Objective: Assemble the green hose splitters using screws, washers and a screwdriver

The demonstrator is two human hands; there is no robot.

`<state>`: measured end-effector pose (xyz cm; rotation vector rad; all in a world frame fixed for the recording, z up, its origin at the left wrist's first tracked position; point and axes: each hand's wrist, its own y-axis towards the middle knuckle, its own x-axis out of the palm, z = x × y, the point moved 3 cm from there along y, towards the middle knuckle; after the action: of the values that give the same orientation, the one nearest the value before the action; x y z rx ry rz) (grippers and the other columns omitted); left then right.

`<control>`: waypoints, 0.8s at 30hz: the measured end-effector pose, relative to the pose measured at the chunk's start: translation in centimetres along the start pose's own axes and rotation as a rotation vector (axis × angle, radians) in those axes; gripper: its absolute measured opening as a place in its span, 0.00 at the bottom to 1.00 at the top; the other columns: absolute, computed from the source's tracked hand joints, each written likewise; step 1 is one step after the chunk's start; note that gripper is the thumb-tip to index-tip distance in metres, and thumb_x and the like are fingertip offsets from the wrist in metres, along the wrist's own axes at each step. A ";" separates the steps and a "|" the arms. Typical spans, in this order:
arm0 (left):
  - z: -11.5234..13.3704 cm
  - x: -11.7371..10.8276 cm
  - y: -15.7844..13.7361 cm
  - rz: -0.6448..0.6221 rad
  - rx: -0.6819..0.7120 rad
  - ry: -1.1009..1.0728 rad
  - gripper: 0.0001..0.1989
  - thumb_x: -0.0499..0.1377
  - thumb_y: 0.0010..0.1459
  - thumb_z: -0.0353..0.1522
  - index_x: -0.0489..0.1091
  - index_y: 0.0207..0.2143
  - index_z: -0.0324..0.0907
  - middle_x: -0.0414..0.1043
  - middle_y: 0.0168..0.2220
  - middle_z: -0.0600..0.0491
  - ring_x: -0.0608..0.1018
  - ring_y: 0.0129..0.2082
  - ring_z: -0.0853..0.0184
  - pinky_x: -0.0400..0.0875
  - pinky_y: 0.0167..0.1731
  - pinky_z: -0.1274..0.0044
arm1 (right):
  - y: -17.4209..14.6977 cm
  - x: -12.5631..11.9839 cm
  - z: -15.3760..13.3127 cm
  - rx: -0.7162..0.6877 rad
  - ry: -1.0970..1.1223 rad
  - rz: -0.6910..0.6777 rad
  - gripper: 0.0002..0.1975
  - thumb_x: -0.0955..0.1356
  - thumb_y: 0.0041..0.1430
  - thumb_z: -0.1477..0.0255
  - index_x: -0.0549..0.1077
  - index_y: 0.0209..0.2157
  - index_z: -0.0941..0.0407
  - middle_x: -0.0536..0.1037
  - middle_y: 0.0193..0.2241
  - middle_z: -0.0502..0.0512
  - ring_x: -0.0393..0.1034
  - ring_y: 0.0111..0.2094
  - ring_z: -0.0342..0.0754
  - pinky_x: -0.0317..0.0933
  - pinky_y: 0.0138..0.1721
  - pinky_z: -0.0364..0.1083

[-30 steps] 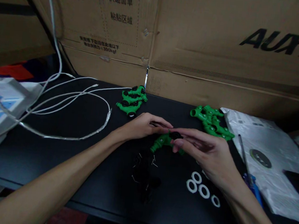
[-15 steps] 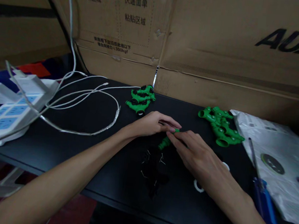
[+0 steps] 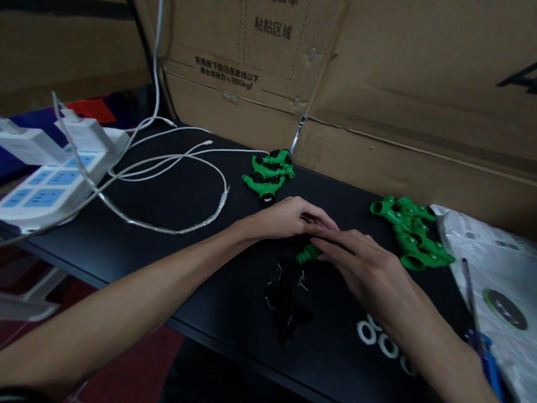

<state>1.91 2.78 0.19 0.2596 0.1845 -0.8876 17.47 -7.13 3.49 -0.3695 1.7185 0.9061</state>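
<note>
Fingers of the right hand (image 3: 371, 260) have turned palm-down over the ribbed green plastic fitting (image 3: 308, 253), hiding most of it. Left hand (image 3: 290, 219) and right close around it, back from the black bench's (image 3: 241, 299) front edge; their fingertip hold is hidden. A slip could scatter thin silvery pins (image 3: 303, 286) and black parts (image 3: 283, 297) just in front; the right forearm (image 3: 445, 336) could sweep away flat white rings (image 3: 374, 337).
</note>
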 end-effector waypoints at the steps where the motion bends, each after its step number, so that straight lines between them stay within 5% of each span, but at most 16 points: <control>1: 0.0 0.0 0.0 0.003 -0.002 -0.003 0.12 0.63 0.62 0.29 0.79 0.48 0.39 0.82 0.46 0.48 0.81 0.47 0.64 0.73 0.49 0.73 | 0.2 -0.1 0.1 0.004 0.010 0.014 0.16 0.64 0.68 0.75 0.78 0.52 0.53 0.80 0.51 0.59 0.76 0.44 0.53 0.72 0.43 0.53; 7: -0.5 -0.1 0.1 0.014 0.014 0.023 0.12 0.63 0.62 0.29 0.78 0.49 0.39 0.82 0.45 0.48 0.80 0.45 0.65 0.73 0.48 0.72 | 0.6 -0.1 0.3 0.010 0.056 0.045 0.08 0.69 0.66 0.71 0.79 0.45 0.56 0.80 0.44 0.60 0.75 0.43 0.53 0.73 0.42 0.52; 17: -0.4 -0.1 0.1 0.030 0.002 0.052 0.13 0.64 0.61 0.29 0.79 0.48 0.39 0.82 0.45 0.48 0.81 0.46 0.64 0.72 0.50 0.72 | 0.1 0.1 1.4 0.027 0.056 0.040 0.10 0.67 0.68 0.72 0.80 0.45 0.52 0.81 0.44 0.58 0.73 0.45 0.53 0.69 0.43 0.53; 21: -0.4 -0.1 0.2 0.042 0.023 0.101 0.13 0.62 0.63 0.29 0.79 0.49 0.40 0.82 0.46 0.49 0.81 0.47 0.64 0.72 0.51 0.72 | 0.1 -1.4 0.1 0.053 0.033 0.074 0.15 0.69 0.67 0.70 0.76 0.54 0.54 0.80 0.48 0.60 0.73 0.48 0.55 0.69 0.44 0.54; 24: 0.0 -0.2 0.1 0.020 0.045 0.135 0.13 0.62 0.64 0.33 0.79 0.49 0.40 0.81 0.48 0.49 0.80 0.49 0.65 0.70 0.52 0.73 | -0.6 -2.4 -1.7 0.091 0.067 0.100 0.13 0.69 0.67 0.73 0.78 0.51 0.55 0.80 0.46 0.60 0.73 0.45 0.52 0.69 0.42 0.51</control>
<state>1.87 2.99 0.22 0.3628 0.2869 -0.8557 17.53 -9.30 5.63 -0.2583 1.8468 0.8922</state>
